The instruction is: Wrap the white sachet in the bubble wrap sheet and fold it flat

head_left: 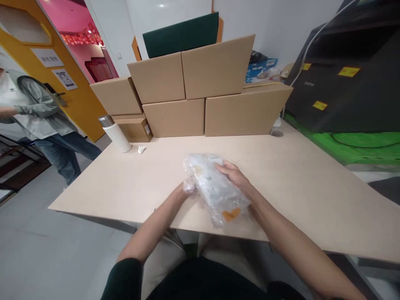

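A clear bubble-wrap package (212, 183) with whitish contents and an orange patch near its lower end is held up just over the front part of the table. My right hand (233, 173) grips its upper right side, thumb on top and the other fingers underneath. At the package's left edge, my left hand (188, 188) holds it from below; the wrap covers most of those fingers. What lies inside the wrap cannot be made out.
Cardboard boxes (173, 118) are stacked along the back of the pale table (131, 183). A white bottle (117, 135) and a crumpled white scrap (141, 149) stand back left. Black equipment (350, 83) is at right. A person (46, 108) is by the yellow door (59, 79).
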A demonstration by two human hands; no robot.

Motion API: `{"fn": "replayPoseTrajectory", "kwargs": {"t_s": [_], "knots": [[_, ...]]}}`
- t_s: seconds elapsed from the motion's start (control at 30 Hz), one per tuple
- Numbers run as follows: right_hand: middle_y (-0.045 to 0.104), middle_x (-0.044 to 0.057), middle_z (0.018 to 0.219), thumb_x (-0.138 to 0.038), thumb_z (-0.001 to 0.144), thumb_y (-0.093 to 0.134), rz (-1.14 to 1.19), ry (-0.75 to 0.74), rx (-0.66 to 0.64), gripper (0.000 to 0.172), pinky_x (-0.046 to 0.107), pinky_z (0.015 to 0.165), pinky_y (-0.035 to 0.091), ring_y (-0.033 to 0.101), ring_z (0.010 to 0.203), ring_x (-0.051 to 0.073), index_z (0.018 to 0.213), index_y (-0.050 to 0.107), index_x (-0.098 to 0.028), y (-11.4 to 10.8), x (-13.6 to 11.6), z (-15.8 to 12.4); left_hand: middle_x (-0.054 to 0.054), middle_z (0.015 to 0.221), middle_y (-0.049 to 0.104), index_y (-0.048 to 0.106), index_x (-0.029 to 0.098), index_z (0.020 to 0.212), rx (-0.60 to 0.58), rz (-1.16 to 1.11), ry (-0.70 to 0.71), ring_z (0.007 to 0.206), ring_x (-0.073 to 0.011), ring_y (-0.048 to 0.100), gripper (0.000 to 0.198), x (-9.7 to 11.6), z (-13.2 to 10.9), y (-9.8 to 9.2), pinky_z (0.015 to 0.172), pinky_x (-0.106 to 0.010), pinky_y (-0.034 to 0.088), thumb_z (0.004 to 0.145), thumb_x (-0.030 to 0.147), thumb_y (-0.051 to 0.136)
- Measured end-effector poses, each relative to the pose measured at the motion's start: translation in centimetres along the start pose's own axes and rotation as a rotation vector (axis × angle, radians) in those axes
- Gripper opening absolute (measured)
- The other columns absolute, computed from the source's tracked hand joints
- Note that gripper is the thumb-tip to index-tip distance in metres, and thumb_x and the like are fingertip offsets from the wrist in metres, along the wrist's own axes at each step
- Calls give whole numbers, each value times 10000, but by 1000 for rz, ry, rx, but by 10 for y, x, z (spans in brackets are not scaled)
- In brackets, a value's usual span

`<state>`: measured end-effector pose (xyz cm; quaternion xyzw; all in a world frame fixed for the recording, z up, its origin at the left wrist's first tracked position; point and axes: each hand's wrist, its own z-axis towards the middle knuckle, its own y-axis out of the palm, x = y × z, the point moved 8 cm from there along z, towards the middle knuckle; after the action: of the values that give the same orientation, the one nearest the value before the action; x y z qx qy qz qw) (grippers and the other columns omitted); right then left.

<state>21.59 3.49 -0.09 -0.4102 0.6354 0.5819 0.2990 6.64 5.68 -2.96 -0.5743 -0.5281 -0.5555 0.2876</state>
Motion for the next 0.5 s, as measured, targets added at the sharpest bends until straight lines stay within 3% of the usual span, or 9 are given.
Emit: {"fn": "replayPoseTrajectory", "kwargs": {"t_s": [0.1,0.17,0.23,0.3,0.37,0.43,0.5], "knots": [[710,-8,750,-334,563,884,-1,21,90,385,274,637,515,641,648,155,859,680,-196,-12,0,4,-93,799,706,692,116,854,66,-32,-35,683,-193,661,342,13,4,-25,623,-294,537,846,458,700],[705,-5,735,-316,568,869,0,31,157,357,282,637,519,638,642,160,832,662,-195,-17,2,8,-96,800,714,690,124,928,98,-105,-10,697,-198,681,502,27,3,-36,635,-294,544,863,615,604],[690,-6,716,-306,565,857,-9,35,219,345,287,633,518,625,626,159,809,640,-195,-19,7,12,-112,942,731,669,145,1077,48,-140,46,837,-221,708,618,38,-2,-32,733,-313,563,857,706,533],[659,-16,684,-328,567,842,-50,18,282,344,288,611,507,598,601,153,786,609,-199,-21,12,17,-119,1120,708,605,174,1224,-38,-100,107,991,-248,691,627,42,-9,-18,853,-341,551,821,653,640],[622,-26,662,-401,593,812,-144,-20,338,355,287,588,489,577,601,156,766,567,-210,-22,15,23,-125,1239,662,523,196,1318,-71,-40,140,1078,-267,660,680,39,-13,-8,928,-371,525,764,493,784],[598,-22,679,-488,639,753,-302,-70,396,373,297,602,487,578,647,173,755,521,-221,-25,16,29,-144,1279,634,478,186,1348,-70,4,145,1103,-291,643,750,31,-12,-5,942,-407,516,721,388,835],[623,16,795,-532,689,687,-519,-143,487,374,342,703,512,604,786,217,803,515,-221,-30,14,35,-170,1288,623,478,158,1348,-69,47,144,1132,-335,624,771,25,-5,-8,957,-466,504,704,390,833]]}}
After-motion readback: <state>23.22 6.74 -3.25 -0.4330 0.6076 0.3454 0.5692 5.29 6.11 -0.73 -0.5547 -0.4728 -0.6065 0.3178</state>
